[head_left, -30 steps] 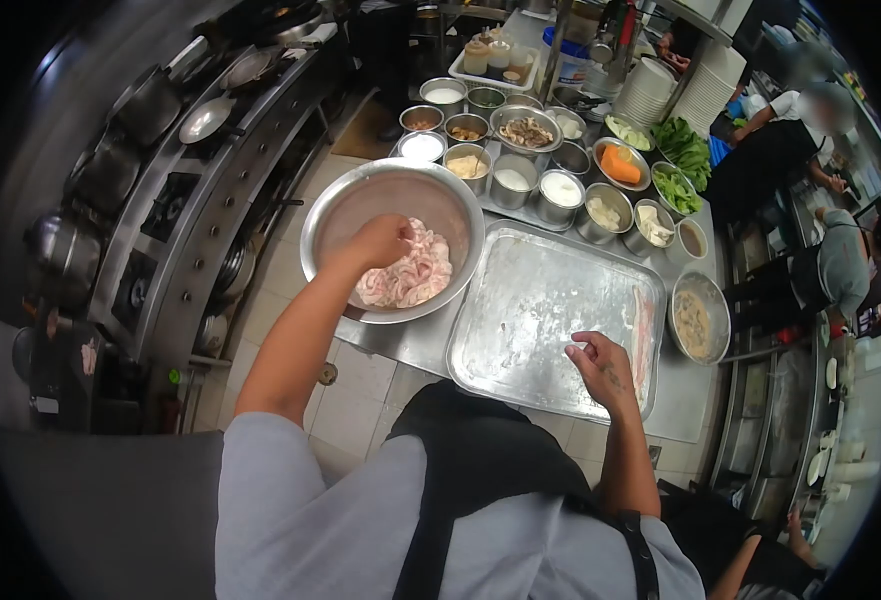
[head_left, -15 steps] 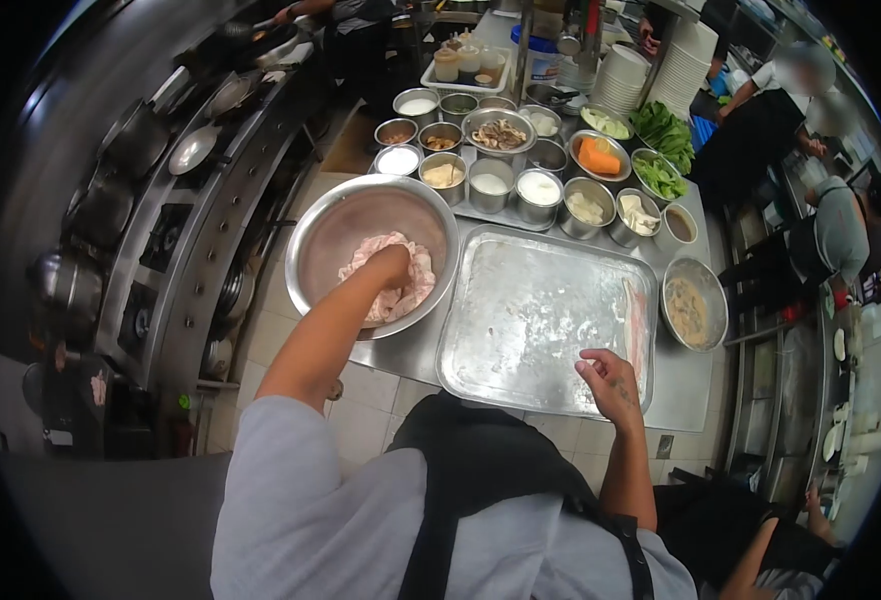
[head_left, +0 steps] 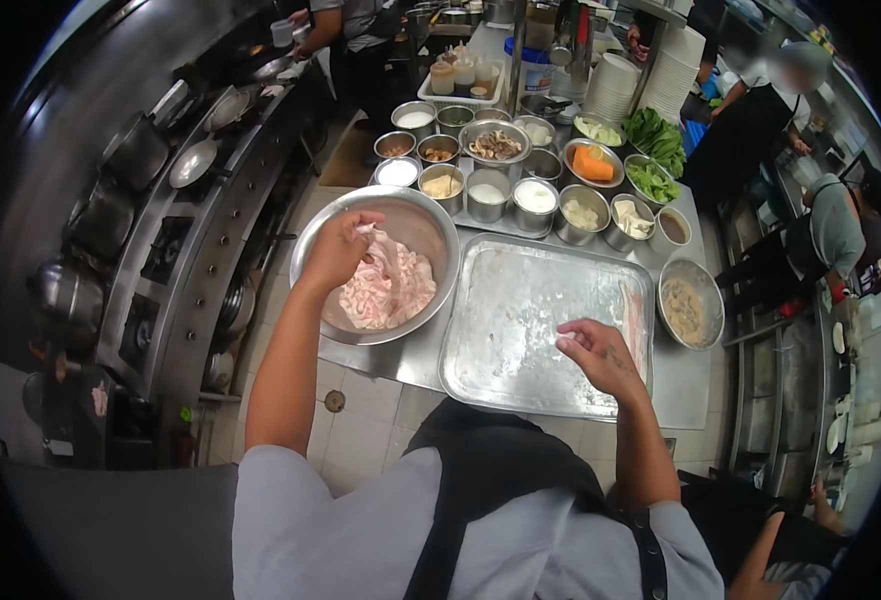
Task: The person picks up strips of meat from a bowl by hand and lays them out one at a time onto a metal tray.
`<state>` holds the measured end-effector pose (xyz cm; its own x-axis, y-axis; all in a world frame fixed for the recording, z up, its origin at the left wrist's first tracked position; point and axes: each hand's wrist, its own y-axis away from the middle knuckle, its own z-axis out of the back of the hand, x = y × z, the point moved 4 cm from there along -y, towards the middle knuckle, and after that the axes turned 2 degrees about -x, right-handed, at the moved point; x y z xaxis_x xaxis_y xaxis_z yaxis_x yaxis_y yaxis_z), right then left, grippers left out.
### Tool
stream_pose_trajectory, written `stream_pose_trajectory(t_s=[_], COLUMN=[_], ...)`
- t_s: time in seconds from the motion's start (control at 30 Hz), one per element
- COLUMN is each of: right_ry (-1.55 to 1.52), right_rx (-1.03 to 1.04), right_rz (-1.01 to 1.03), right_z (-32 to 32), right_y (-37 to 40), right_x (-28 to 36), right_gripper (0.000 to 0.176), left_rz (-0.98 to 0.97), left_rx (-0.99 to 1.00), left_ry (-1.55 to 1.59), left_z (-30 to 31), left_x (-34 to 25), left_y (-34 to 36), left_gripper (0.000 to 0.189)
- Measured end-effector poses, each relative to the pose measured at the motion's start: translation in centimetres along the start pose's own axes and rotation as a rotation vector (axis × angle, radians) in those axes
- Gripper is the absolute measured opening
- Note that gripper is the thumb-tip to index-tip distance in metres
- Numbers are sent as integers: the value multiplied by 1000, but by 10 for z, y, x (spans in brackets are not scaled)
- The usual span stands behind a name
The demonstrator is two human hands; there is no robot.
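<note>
A large steel bowl [head_left: 310, 225] at the left holds a heap of pale pink raw meat strips [head_left: 395, 290]. Over the bowl's left side, my left hand [head_left: 340, 245] pinches a strip of the meat, which hangs down toward the heap. My right hand [head_left: 595, 352] is held over the lower right of a wet metal tray [head_left: 520, 310], its fingers curled and thumb drawn toward them. Whether anything small is between those fingertips cannot be made out. A long pale pink strip [head_left: 632, 310] lies along the tray's right edge.
Behind the tray stand several steel containers [head_left: 487, 195] of ingredients, with lettuce [head_left: 655, 138] and stacked white bowls [head_left: 612, 85]. A bowl of brownish mixture [head_left: 692, 303] is right of the tray. Stoves with pans [head_left: 193, 165] line the left. Several co-workers [head_left: 755, 115] stand around.
My left hand has risen from the meat heap toward the bowl's upper left, lifting a strip. My right hand has shifted slightly left and up over the tray.
</note>
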<state>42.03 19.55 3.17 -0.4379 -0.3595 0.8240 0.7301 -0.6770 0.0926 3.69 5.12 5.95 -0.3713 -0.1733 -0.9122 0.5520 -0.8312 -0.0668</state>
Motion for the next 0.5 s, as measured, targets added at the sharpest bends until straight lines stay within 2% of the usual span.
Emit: stream_pose_trajectory(t_s=[0.03, 0.17, 0.23, 0.3, 0.33, 0.4, 0.43, 0.5], right_ry=[-3, -32, -98, -245, -242, -770, -767, -813], right_rx=[-5, 58, -9, -29, -43, 393, 381, 456], right_rz=[7, 290, 497, 570, 574, 450, 454, 321], right_z=[-4, -28, -45, -62, -70, -88, -85, -87], right_y=[-10, -52, -73, -97, -106, -118, -116, -108], right_x=[11, 76, 107, 126, 130, 135, 132, 121], right_gripper=[35, 45, 51, 50, 50, 43, 43, 36], left_rz=[-31, -141, -184, -211, -216, -248, -267, -239], left_rx=[3, 82, 106, 179, 202, 212, 212, 219], left_ry=[55, 188, 210, 346, 402, 394, 390, 414], left_z=[5, 14, 10, 1, -6, -17, -22, -33], left_x=[-12, -71, -99, -122, -127, -127, -124, -109], left_y=[2, 8, 9, 10, 10, 8, 8, 6], left_gripper=[26, 27, 28, 28, 28, 29, 30, 32])
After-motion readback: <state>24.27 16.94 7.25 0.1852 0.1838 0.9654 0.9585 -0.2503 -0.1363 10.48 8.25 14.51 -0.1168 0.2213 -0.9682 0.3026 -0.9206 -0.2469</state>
